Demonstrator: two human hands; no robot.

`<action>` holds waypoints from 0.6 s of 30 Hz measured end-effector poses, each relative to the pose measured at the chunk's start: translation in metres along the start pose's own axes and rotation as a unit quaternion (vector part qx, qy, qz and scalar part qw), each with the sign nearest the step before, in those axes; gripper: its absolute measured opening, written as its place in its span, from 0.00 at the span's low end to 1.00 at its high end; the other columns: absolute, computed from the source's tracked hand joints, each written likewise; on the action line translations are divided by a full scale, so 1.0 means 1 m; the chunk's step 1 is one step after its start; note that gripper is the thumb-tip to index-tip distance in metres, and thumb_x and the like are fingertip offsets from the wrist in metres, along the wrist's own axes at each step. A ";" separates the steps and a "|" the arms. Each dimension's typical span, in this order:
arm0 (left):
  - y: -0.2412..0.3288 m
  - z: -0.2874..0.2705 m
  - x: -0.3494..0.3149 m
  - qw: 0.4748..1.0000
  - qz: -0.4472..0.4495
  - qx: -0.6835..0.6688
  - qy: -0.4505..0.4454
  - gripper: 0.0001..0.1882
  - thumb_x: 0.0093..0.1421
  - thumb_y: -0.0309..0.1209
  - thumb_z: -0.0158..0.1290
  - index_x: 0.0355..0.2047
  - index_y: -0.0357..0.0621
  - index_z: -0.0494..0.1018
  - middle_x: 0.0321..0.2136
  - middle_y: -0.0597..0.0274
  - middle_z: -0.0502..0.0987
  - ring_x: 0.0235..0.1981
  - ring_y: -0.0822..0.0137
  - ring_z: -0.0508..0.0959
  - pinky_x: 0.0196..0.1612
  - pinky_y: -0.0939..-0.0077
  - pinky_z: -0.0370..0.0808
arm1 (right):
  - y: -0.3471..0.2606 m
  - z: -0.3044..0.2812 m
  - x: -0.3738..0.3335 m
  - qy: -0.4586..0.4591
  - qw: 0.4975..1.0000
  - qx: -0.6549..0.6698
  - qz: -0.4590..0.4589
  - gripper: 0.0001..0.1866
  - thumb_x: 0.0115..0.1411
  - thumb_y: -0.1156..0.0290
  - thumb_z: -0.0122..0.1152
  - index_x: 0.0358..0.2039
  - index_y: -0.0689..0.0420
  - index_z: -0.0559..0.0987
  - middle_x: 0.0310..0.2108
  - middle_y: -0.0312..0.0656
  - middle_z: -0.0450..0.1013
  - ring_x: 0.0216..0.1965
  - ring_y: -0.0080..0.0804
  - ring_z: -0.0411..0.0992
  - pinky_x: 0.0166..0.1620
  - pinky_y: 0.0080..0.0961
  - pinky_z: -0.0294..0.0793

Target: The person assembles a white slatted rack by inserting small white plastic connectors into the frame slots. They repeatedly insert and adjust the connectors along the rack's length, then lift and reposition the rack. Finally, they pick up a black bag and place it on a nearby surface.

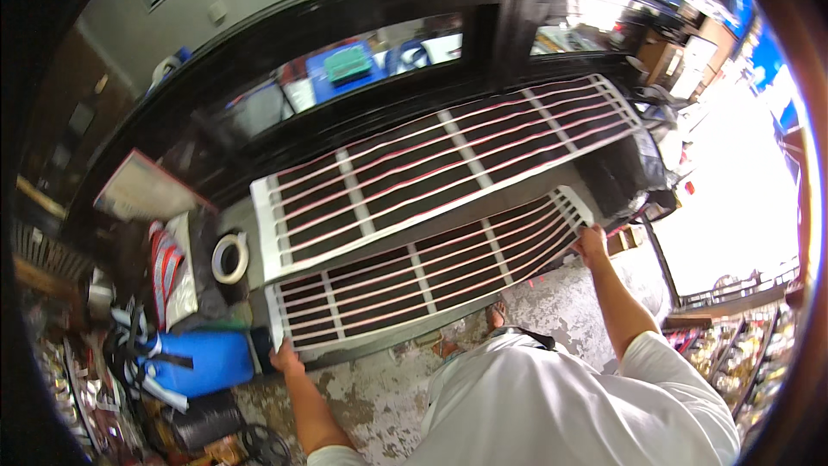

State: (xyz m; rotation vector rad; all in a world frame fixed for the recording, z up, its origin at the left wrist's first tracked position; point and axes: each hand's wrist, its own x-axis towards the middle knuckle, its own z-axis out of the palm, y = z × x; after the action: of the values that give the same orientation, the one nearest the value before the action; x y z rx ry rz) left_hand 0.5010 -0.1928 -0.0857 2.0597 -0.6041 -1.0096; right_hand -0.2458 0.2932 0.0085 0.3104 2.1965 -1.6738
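My left hand (pixel 285 356) grips the near left corner of a long black sheet (pixel 457 278) with white cross bands and thin white and red lines running lengthwise. At its right end, my right hand (pixel 591 242) pinches the corner, which curves upward. Fingers of both hands are closed on the edge, partly hidden by it. Just beyond lies a second, similar striped sheet (pixel 398 177), flat on a grey bench (pixel 526 186). The held sheet stretches along the bench's near side.
A roll of tape (pixel 217 261) lies left of the sheets, beside a red-and-white striped item (pixel 164 263). A blue container (pixel 207 362) with black straps stands on the floor below. Black bags (pixel 634 164) crowd the bench's right end. A dark-framed glass partition (pixel 509 30) rises behind.
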 end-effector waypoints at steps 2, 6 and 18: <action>0.002 0.000 0.008 0.986 -0.076 -0.122 -0.085 0.31 0.59 0.27 0.71 0.61 0.37 0.73 0.46 0.52 0.84 0.45 0.54 0.85 0.46 0.52 0.83 | -0.010 -0.001 -0.015 0.004 1.000 0.004 -0.018 0.10 0.69 0.74 0.57 0.49 0.61 0.75 0.41 0.46 0.81 0.35 0.39 0.85 0.36 0.41 0.92; 0.020 -0.010 -0.020 0.964 -0.099 -0.170 -0.178 0.19 0.65 0.26 0.66 0.56 0.43 0.77 0.43 0.57 0.83 0.40 0.60 0.84 0.43 0.58 0.82 | -0.045 -0.013 -0.054 -0.005 0.989 0.142 -0.052 0.09 0.70 0.78 0.57 0.49 0.59 0.76 0.41 0.45 0.80 0.34 0.35 0.84 0.35 0.39 0.93; 0.052 0.017 -0.338 0.946 0.071 -0.009 -0.316 0.13 0.66 0.23 0.66 0.48 0.33 0.78 0.30 0.55 0.84 0.17 0.70 0.80 0.17 0.74 0.80 | -0.214 -0.120 -0.107 0.310 0.866 -0.103 -0.379 0.10 0.66 0.69 0.68 0.44 0.59 0.82 0.25 0.36 0.76 0.26 0.24 0.74 0.31 0.27 0.74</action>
State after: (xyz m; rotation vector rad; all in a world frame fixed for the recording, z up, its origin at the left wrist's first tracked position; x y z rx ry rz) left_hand 0.2877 -0.0024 0.1033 1.6240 -1.0422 -1.5895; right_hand -0.2488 0.3548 0.2687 -0.1367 3.2658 -1.8332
